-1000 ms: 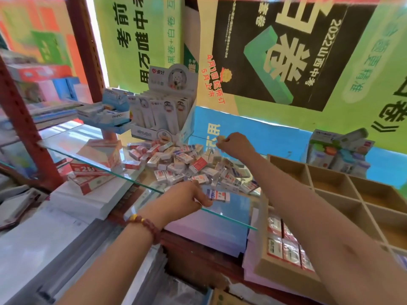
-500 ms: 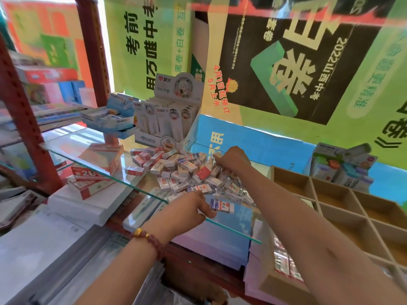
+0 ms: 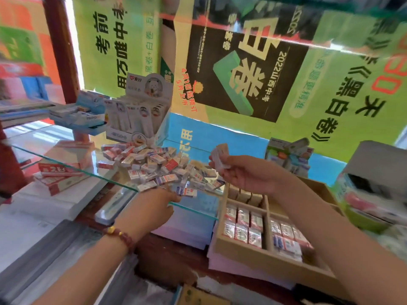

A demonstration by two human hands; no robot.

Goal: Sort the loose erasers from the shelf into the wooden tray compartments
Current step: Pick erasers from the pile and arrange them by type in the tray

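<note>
Head view: right hand (image 3: 248, 175) lifted eraser (image 3: 221, 156) from pile (image 3: 158, 166).

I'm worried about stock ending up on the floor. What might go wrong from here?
The eraser pile spreads to the front edge of the glass shelf. One loose eraser lies right at that edge by the left hand and could be nudged off. The right hand holds the picked eraser only at the fingertips, so it might slip before reaching the wooden tray.
</note>
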